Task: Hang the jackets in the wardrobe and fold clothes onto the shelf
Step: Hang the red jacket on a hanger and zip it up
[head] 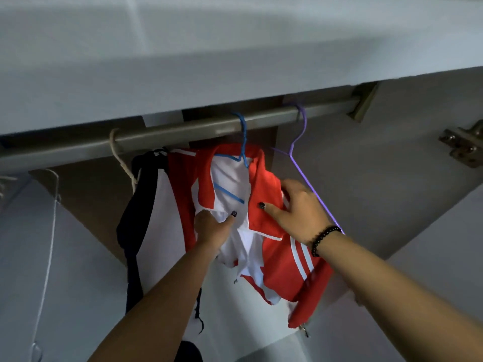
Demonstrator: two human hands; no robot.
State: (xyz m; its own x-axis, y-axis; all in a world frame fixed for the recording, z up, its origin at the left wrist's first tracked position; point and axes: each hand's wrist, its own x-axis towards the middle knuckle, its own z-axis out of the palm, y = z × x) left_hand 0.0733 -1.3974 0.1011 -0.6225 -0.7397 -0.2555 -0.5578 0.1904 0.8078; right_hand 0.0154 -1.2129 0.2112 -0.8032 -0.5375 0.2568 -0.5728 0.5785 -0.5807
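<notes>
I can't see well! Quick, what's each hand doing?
Left hand: gripping the white front edge of the red and white zip jacket.
Right hand: gripping the jacket's red collar.

Both bare forearms reaching up and forward, left hand (211, 226) lower, fingers (202, 214) curled, thumb pinching the jacket (277, 257) front edge, right hand (298, 207) higher, beaded bracelet (322, 239) at wrist, fingers gripping the collar, dark-painted nails

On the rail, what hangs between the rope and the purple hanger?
In the head view, the blue hanger hangs there, carrying the red jacket; a dark and white garment hangs beside the rope, left of the purple hanger.
</notes>
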